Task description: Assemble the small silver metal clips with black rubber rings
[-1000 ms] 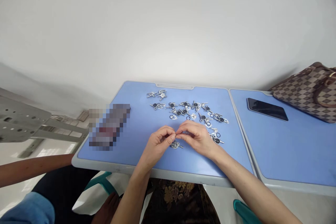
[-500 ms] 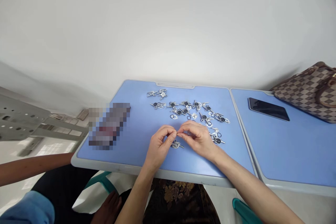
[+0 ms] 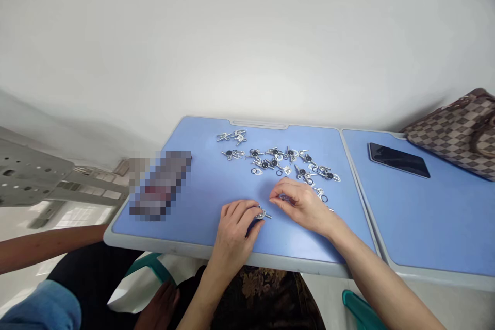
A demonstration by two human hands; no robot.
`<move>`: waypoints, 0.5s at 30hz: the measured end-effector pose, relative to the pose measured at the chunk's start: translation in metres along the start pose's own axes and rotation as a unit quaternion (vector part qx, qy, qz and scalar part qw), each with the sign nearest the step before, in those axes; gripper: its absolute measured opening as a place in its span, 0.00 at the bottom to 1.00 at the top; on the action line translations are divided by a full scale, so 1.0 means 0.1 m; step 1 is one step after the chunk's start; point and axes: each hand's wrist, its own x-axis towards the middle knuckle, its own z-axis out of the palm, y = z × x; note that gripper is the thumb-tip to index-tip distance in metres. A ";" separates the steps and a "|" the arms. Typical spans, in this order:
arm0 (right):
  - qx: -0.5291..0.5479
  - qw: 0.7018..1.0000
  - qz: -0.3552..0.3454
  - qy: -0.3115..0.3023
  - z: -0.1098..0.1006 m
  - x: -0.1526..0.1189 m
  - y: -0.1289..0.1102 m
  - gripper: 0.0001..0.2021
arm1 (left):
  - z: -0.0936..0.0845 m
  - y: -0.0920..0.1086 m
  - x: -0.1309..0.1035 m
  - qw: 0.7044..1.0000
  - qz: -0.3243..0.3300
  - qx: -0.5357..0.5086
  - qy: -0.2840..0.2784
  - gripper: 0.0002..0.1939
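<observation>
My left hand [image 3: 236, 224] rests low over the blue tabletop, its thumb and fingers closed around a small silver metal fitting [image 3: 264, 214] with a thin stem; the hand hides most of the piece. To the right, my right hand [image 3: 297, 203] hovers just above the table with thumb and forefinger pinched together. Whatever lies in that pinch is too small to make out. Beyond my hands, several silver fittings with black round centres [image 3: 302, 172] are scattered on the table. Among them lie thin black rings [image 3: 324, 198] and flat silver plates [image 3: 286, 170].
A few silver fittings [image 3: 240, 137] sit apart at the back. At the left a blurred-out object [image 3: 160, 185] lies on the blue table [image 3: 201, 211]. The adjoining table holds a phone [image 3: 398, 160] and a checked bag [image 3: 460, 131]. Another person's forearm [image 3: 54, 243] is at far left.
My hands were together at the fingertips and have come apart. The left moved down onto the silver fitting on the table; the right shifted slightly right, still pinched.
</observation>
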 end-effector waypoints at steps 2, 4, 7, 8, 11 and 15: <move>-0.010 1.000 -0.001 -0.009 0.00 0.00 -0.01 0.03 | 0.01 0.00 0.00 1.000 0.010 0.002 0.013 0.06; -0.020 1.000 -0.001 -0.020 0.02 -0.01 -0.01 0.03 | 0.03 -0.01 0.00 1.000 0.022 -0.002 0.019 0.07; -0.029 0.999 0.001 -0.038 0.04 -0.02 -0.01 0.03 | 0.05 -0.02 -0.02 0.999 0.031 -0.012 0.019 0.07; -0.033 0.998 0.002 -0.045 0.05 -0.02 -0.01 0.04 | 0.05 -0.03 -0.02 0.999 0.032 -0.015 0.018 0.07; -0.044 0.997 0.006 -0.060 0.08 -0.03 0.00 0.04 | 0.05 -0.03 -0.02 0.999 0.038 -0.015 0.020 0.08; -0.055 0.997 0.005 -0.060 0.08 -0.04 0.03 0.04 | 0.03 -0.01 -0.01 0.998 0.058 0.003 0.027 0.10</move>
